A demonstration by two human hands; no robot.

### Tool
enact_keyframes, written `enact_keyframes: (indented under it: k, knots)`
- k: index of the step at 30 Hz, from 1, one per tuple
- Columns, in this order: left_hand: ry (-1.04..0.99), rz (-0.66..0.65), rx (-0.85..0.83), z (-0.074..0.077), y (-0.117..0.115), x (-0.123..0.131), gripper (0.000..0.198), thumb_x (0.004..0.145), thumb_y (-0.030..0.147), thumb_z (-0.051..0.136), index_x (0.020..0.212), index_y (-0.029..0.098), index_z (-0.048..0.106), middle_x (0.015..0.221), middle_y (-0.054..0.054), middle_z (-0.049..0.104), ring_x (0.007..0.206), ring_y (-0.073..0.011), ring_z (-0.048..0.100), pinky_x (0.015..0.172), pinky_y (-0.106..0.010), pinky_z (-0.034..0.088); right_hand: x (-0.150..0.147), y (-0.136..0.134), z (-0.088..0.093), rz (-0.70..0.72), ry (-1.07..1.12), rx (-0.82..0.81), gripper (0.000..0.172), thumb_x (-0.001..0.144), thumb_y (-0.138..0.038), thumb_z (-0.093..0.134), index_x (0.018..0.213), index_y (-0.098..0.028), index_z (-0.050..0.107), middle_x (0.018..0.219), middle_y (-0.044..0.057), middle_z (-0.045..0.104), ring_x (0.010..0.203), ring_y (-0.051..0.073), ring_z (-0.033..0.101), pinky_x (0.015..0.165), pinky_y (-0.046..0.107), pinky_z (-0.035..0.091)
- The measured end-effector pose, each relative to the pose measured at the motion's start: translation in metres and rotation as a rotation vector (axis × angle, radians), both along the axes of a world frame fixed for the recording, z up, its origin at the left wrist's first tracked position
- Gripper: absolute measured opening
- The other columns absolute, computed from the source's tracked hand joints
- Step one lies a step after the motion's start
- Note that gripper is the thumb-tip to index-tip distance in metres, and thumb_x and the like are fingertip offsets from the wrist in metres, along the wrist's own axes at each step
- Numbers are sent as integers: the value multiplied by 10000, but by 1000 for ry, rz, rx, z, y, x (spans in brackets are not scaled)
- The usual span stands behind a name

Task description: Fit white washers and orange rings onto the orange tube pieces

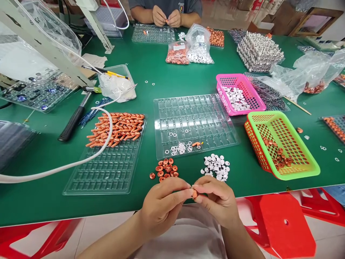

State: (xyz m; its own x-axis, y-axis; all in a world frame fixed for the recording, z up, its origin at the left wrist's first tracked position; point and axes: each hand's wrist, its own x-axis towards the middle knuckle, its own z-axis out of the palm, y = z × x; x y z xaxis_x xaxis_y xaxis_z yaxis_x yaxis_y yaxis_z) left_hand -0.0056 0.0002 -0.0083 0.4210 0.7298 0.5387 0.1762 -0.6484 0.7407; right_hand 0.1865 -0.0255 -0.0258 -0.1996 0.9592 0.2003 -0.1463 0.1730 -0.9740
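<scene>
Two hands meet: the left hand [164,205] and right hand [219,201] both pinch a tiny orange piece [194,194] between their fingertips. It looks light, stiff and probably slippery, best nipped by its rim. Orange rings [165,169] lie just beyond the grip.

Green table [151,77]; pink basket [240,94]; orange rings [165,169]; white discs [216,167]

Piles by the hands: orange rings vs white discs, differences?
The orange rings are copper-coloured, chunky; the white discs are flat, white with dark centres. Rings lie before the left hand, discs before the right hand; both hands pinch an orange part. Both piles lie loose on the green table.
</scene>
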Motion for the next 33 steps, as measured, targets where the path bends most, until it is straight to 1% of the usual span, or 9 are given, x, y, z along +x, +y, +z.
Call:
enact_keyframes:
  k: [4,11,19,26,33]
  knots:
    - [7,12,3,1,0,1,383,829,-51,534,1134,165,621,937,-79,676,835,-136,644,699,-247,551,-1,0,-1,-17,-40,1,346,832,-96,666,1111,-298,680,901,48,695,816,169,643,702,307,535]
    - [5,24,11,1,0,2,366,818,-59,544,1108,148,629,936,-81,671,829,-138,646,707,-251,556,-4,-1,-3,-75,-108,99,419,834,-64,628,1169,-314,651,937,53,691,825,179,642,686,309,539]
    - [29,20,45,4,1,1,343,828,-55,530,1098,135,623,927,-86,675,835,-143,651,715,-258,558,-4,-3,0,-50,-149,82,410,856,-71,598,1194,-301,626,947,52,692,863,182,638,721,319,539]
    - [58,39,58,3,0,0,334,867,-1,503,1134,172,607,922,-73,688,830,-141,659,689,-247,560,-4,-3,-1,-57,-136,65,371,859,-127,629,1183,-307,637,927,56,687,843,185,640,693,314,545]
    - [71,23,72,2,1,-1,359,853,-22,500,1146,159,602,921,-86,683,846,-149,656,695,-255,563,-4,-3,-2,-43,-154,60,374,861,-120,625,1181,-314,635,921,48,685,833,176,632,696,310,542]
